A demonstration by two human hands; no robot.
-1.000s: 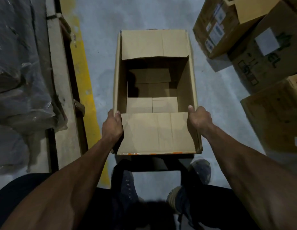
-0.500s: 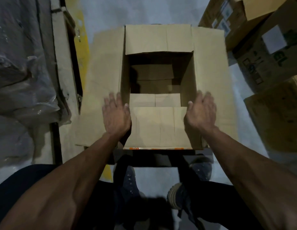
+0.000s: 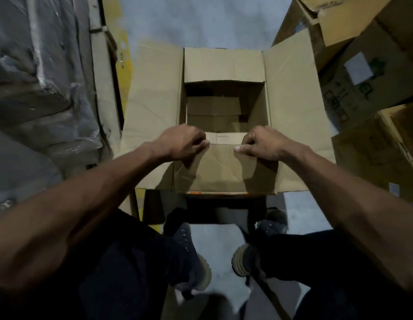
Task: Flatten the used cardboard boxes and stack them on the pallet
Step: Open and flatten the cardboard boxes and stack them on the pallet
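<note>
Nearest, at 6 o'clock: two shoes (image 3: 196, 262) on grey floor (image 3: 214, 241). Just beyond, left hand (image 3: 181, 144) and right hand (image 3: 263, 144), both curled tight, pinching the top edge of the near flap (image 3: 221, 167). Dead centre: open cardboard box (image 3: 226, 88), side flaps spread toward 9 and 3 o'clock. At 9 o'clock, plastic-wrapped goods (image 3: 39, 88). At 2 o'clock, more stacked boxes (image 3: 362, 77).

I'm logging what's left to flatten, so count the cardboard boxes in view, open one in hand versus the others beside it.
Open box held by the left hand and right hand: 1
Other boxes at the right: 3, the top box, the labelled box, the lower box
Total: 4
</note>
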